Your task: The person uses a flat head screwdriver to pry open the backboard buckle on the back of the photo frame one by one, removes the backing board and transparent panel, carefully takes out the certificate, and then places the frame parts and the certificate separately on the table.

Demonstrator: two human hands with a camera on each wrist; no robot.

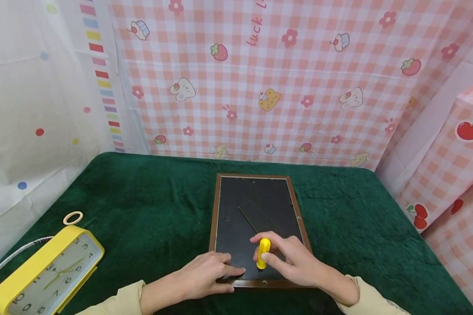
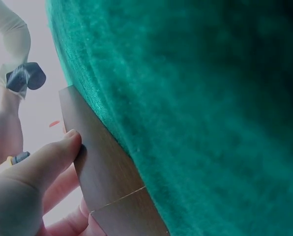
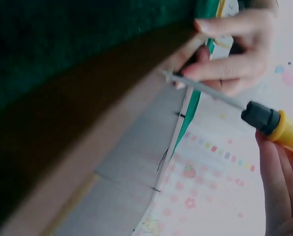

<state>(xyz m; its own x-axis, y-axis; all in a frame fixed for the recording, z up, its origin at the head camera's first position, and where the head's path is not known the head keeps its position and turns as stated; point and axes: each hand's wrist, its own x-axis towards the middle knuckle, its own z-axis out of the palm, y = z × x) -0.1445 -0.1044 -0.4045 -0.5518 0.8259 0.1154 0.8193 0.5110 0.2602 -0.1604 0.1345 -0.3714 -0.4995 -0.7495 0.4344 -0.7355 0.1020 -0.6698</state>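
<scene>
A picture frame (image 1: pixel 260 205) lies face down, its black backing and brown rails showing. My left hand (image 1: pixel 210 273) holds its near rail by the left corner. In the left wrist view the thumb (image 2: pixel 70 145) presses the outer side of the brown rail (image 2: pixel 104 157); the other fingers lie partly hidden behind it. My right hand (image 1: pixel 293 258) grips a screwdriver by its yellow handle (image 1: pixel 264 253), over the near part of the backing. The right wrist view has the screwdriver's metal shaft (image 3: pixel 210 91) pointing to the rail beside the left fingertips; whether the tip touches cannot be told.
A yellow clock (image 1: pixel 59 271) stands at the near left, a white cord (image 1: pixel 17 256) behind it. Beyond it lies a pale ring (image 1: pixel 72 218). Green cloth (image 1: pixel 150 210) covers the table. Checked curtains (image 1: pixel 252 78) close off the back and right side.
</scene>
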